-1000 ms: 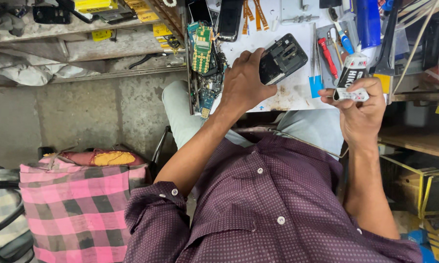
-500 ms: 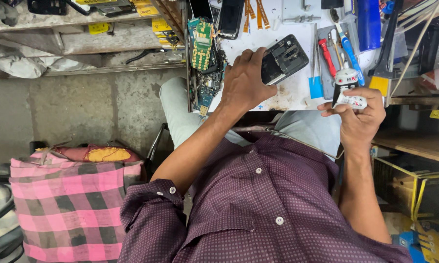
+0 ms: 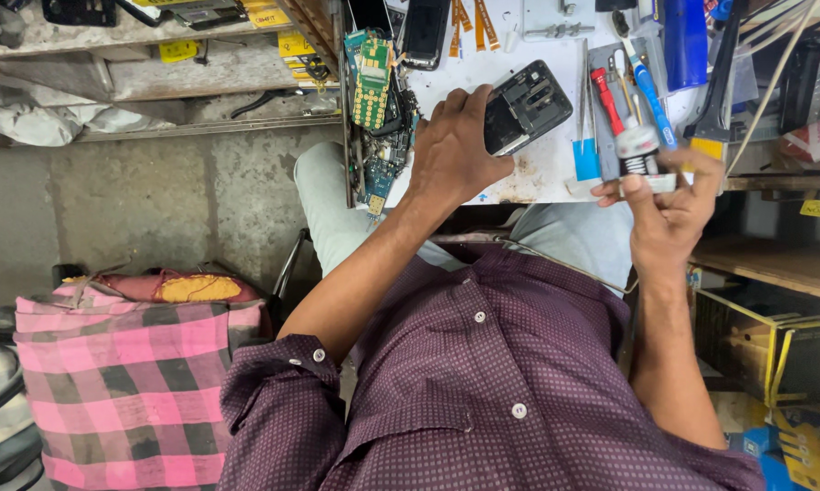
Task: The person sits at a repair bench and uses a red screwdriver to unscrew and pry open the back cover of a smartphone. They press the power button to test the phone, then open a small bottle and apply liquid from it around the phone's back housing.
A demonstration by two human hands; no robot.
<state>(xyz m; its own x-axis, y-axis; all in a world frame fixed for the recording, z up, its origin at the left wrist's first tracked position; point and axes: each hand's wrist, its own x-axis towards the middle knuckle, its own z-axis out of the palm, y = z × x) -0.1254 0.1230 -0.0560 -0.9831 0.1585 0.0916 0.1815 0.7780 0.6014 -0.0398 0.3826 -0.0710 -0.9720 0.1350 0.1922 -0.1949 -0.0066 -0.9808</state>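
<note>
my left hand (image 3: pixel 455 150) grips a black phone body (image 3: pixel 525 118), opened-up side facing the camera. its long axis runs diagonal, one end toward my palm at lower left, the other up and right over the white desk (image 3: pixel 542 168). fingers curled around the near end, thumb side hidden, so a firm grasp, phone lifted just above the desk top.

my right hand (image 3: pixel 669 214) holds a small white flat piece (image 3: pixel 651 185) pinched between thumb and fingertips, long axis about level, left to right. a little capped bottle (image 3: pixel 637 150) stands right behind the fingers; can't tell if the hand is touching it. hand mostly closed, pinch grip.

containers: grey tool tray (image 3: pixel 610 91) at the desk's far right, in it a red-handled screwdriver (image 3: pixel 607 100) and a blue-handled tool (image 3: pixel 648 91), both lying lengthwise away from me. tweezers (image 3: pixel 584 100) just beside the tray. pink checked bag (image 3: pixel 128 373) on the floor at my left, something yellow (image 3: pixel 199 288) showing in its open top.

also on the desk: green circuit board (image 3: pixel 373 82) at the left edge, another dark phone (image 3: pixel 425 32) beyond it, orange flex strips (image 3: pixel 473 23) near that. blue bottle (image 3: pixel 685 41) far right.
</note>
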